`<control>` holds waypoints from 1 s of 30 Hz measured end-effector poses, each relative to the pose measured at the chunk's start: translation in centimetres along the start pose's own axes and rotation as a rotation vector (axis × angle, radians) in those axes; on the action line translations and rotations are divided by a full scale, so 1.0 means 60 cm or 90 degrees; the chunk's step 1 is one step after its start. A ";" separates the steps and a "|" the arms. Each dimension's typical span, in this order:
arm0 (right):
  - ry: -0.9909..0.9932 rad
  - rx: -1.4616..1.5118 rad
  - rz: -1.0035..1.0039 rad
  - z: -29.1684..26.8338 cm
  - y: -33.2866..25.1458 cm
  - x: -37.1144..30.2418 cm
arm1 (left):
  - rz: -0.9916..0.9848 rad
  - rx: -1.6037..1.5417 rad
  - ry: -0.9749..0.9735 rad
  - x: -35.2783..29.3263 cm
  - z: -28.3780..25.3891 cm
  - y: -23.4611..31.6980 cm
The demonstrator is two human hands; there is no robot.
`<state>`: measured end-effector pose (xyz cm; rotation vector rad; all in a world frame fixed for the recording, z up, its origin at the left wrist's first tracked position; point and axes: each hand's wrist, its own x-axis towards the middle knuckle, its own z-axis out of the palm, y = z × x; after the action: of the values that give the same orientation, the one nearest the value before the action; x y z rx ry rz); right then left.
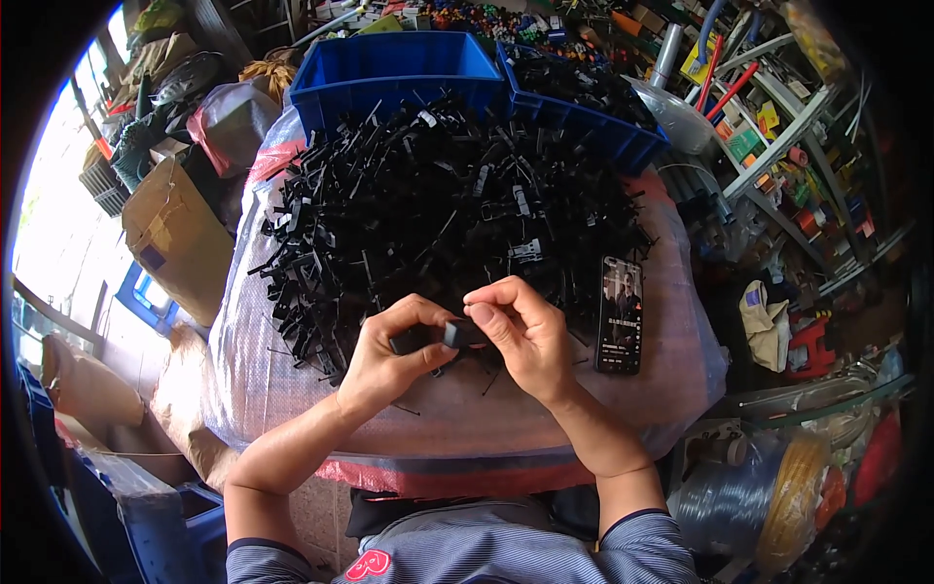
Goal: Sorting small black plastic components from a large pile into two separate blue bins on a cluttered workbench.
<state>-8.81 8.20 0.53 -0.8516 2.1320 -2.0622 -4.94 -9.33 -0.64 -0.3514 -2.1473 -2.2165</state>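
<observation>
Over the near edge of the pile, my left hand (381, 358) is closed around a small black plastic part (414, 340), one end of which looks greyish at the fingertips. Close to its right, my right hand (530, 341) has thumb and forefinger pinched together; whatever is between them is too small or dark to make out. Behind both hands spreads a large heap of black plastic parts (418, 214), with thin pins or screws among them. The heap lies on a table covered with woven plastic sheeting (516, 419).
A smartphone (620, 316) with its screen lit lies right of the heap. Behind stand a blue bin (399, 83) and another blue bin (584, 131) full of black parts. A brown paper sack (175, 238) is at left, metal shelving (778, 146) and wrapped coils (749, 492) at right.
</observation>
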 end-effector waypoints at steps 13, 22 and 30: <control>0.146 -0.176 -0.252 0.010 0.002 0.000 | -0.084 0.036 -0.040 -0.008 0.008 0.005; 0.138 -0.259 -0.279 0.011 0.003 -0.002 | 0.037 0.099 0.021 -0.004 0.005 -0.005; -0.047 -0.104 -0.083 -0.001 0.002 0.003 | 0.214 0.207 0.117 -0.007 0.002 -0.001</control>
<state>-9.01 8.18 0.48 -1.0949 2.2866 -1.8981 -4.53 -9.25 -0.75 -0.4334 -2.1162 -1.6268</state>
